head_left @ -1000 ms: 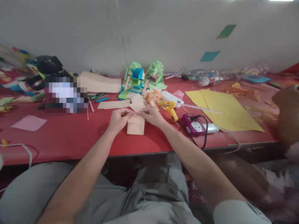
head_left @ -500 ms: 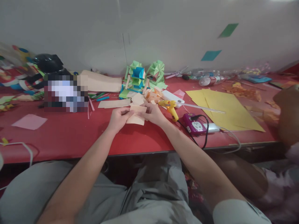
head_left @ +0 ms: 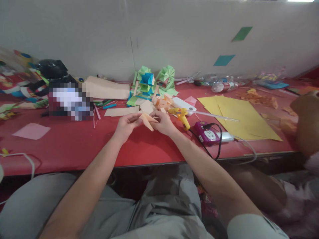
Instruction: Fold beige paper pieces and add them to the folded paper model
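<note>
Between my two hands, above the red table [head_left: 82, 146], is a small piece of peach paper [head_left: 148, 121], bent along creases into a pointed shape. My left hand [head_left: 128, 126] pinches its left side with thumb and forefinger. On the other side my right hand [head_left: 163, 123] grips the paper, its fingertips partly hidden behind it. Just beyond the hands lie more peach paper pieces [head_left: 147, 107] and crumpled orange paper [head_left: 164, 100]. A yellow glue gun [head_left: 181, 116] rests right of my right hand. Green and blue folded paper models [head_left: 147, 83] stand behind.
A purple power strip [head_left: 208, 133] with cables sits near the front edge, beside yellow paper sheets [head_left: 244, 116]. Plastic bottles [head_left: 224, 86] lie at the back right. A pink paper square [head_left: 31, 131] is at left. Another person's arm [head_left: 307, 122] rests at the right edge.
The peach paper was spread fairly flat between my hands; now it is turned and bent to a point. My hands stay in nearly the same place.
</note>
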Motion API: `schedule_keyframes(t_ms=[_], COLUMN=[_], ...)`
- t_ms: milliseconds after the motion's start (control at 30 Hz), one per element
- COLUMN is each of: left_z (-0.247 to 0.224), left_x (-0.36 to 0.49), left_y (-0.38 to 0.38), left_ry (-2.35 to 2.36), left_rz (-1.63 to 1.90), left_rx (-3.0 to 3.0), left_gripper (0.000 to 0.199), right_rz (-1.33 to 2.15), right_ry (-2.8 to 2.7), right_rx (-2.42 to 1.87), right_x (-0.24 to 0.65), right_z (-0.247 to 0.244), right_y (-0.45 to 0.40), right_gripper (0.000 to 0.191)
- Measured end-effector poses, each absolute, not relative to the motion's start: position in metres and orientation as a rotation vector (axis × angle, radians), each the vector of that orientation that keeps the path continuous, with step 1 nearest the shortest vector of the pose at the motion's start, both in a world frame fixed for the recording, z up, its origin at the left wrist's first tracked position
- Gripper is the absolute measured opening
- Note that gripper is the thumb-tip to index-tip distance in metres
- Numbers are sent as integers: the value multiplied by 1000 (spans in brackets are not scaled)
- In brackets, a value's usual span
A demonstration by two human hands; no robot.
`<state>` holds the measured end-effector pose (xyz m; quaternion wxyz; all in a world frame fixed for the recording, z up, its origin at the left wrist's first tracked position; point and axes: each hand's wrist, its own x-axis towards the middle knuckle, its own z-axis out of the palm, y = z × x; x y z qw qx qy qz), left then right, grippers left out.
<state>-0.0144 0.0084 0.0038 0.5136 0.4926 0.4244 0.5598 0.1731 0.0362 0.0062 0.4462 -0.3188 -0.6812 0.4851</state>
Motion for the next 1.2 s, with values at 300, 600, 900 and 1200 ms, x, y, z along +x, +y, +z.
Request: schedule_keyframes(t_ms=[300,600,900,1200], left_z=[10,13,15,13], left_x=[-10,-7,-6,-6], left_y=[4,-1,-3,-3], left_ry=[1175,1224,1314,1395], left_rz=[1485,1486,1508,1420], left_rx=[1434,1580,1675,1711], left_gripper=[35,24,24,29], right_rz=[1145,1137,970,817], right_ry=[-1689,-1798,-1967,-2067], right_rx=[-788,-831,-786,-771], right_x=[176,175,174,169], right_z=[13,15,19,9], right_y=[38,31,28,26], right_gripper=[40,46,53,48])
